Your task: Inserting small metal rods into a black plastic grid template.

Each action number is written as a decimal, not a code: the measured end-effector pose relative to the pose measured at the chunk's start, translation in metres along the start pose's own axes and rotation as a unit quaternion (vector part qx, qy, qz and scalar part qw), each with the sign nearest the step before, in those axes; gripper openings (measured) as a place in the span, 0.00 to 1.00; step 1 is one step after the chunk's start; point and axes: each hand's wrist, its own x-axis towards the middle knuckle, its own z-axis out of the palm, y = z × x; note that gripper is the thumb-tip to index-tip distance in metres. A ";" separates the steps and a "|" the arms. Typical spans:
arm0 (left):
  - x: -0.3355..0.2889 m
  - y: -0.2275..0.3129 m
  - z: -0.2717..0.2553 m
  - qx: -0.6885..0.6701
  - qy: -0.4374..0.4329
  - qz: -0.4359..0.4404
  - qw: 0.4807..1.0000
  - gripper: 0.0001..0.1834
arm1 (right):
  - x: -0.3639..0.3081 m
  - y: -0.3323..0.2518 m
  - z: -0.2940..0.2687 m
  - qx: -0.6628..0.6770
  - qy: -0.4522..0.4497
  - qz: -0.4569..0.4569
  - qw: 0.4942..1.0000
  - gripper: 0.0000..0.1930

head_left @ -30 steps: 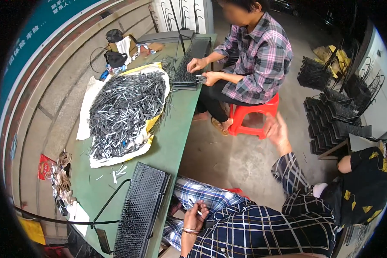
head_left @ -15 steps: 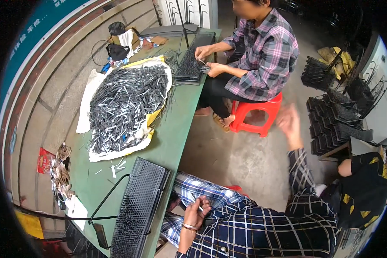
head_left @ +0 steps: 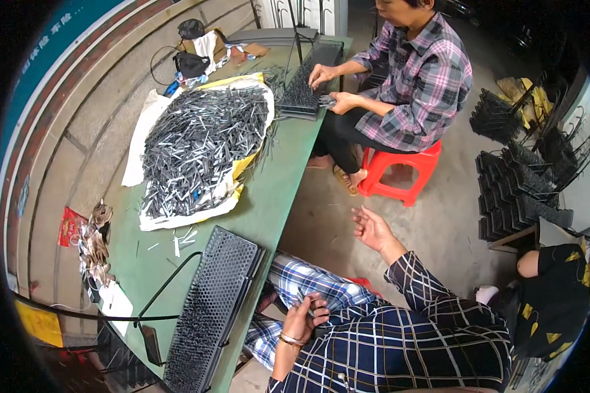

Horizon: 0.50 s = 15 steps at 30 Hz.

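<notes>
The right hand (head_left: 372, 232) is spread and looks empty, apart from the left hand (head_left: 301, 319), which pinches strips (head_left: 300, 295) over the lap (head_left: 318, 278), near the tray (head_left: 216, 288), where a loosened grip could scatter them.

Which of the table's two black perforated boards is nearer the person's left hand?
The lower board, closest to the left hand; the other board lies farther up, before the seated co-worker.

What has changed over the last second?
The right hand has moved left and down, nearer the left hand, and shows an open palm; I see nothing newly grasped or released. The left hand still holds thin strips; the black perforated tray and strip pile stay on the green table.
</notes>
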 end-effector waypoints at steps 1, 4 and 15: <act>0.000 0.001 0.000 -0.001 -0.001 0.001 1.000 0.17 | -0.001 0.000 0.000 0.001 0.010 -0.003 1.000 0.16; -0.001 0.000 -0.003 -0.006 -0.005 0.005 1.000 0.17 | -0.009 0.017 -0.009 -0.006 0.028 0.014 0.999 0.15; -0.004 -0.012 -0.007 -0.029 -0.008 0.011 0.999 0.17 | -0.018 0.042 -0.004 -0.055 0.007 0.058 0.997 0.15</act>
